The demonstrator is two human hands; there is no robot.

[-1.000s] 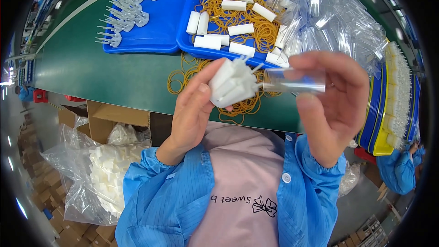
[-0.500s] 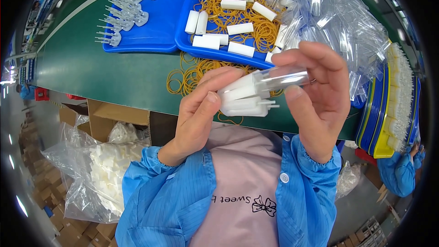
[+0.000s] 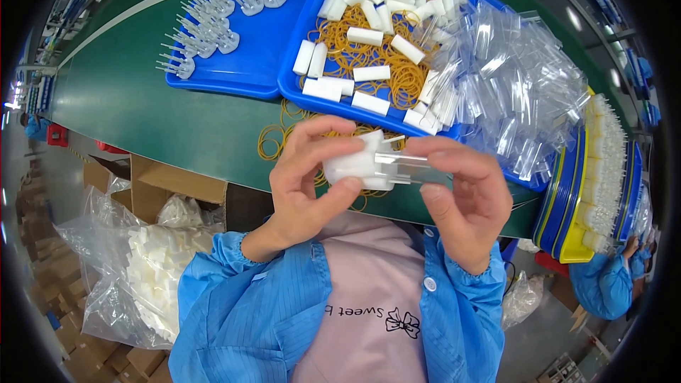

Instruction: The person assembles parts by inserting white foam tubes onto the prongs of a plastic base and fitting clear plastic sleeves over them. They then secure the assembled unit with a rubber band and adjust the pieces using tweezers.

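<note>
My left hand (image 3: 305, 181) grips a cluster of white foam blocks (image 3: 351, 169) from its left side, thumb below and fingers above. A thin pale prong (image 3: 394, 139) sticks out of the cluster toward the right. My right hand (image 3: 472, 198) pinches a clear plastic sleeve (image 3: 417, 170) between thumb and fingers. The sleeve's left end meets one foam block, and I cannot tell how far it reaches over it. Both hands are above the green table, in front of a blue tray (image 3: 294, 96) of white foam blocks and tan rubber bands.
Loose rubber bands (image 3: 269, 143) lie on the table behind my hands. Clear pronged parts (image 3: 227, 39) stand on a left blue tray (image 3: 245, 71). Clear sleeves (image 3: 521, 74) are heaped right. Stacked trays (image 3: 567, 198), a cardboard box (image 3: 174, 181) and a foam-filled bag (image 3: 152, 276) flank me.
Both hands have turned the foam cluster, and the sleeve now sits lower and more level. My right hand has moved down and closed in; the view has shifted slightly.
</note>
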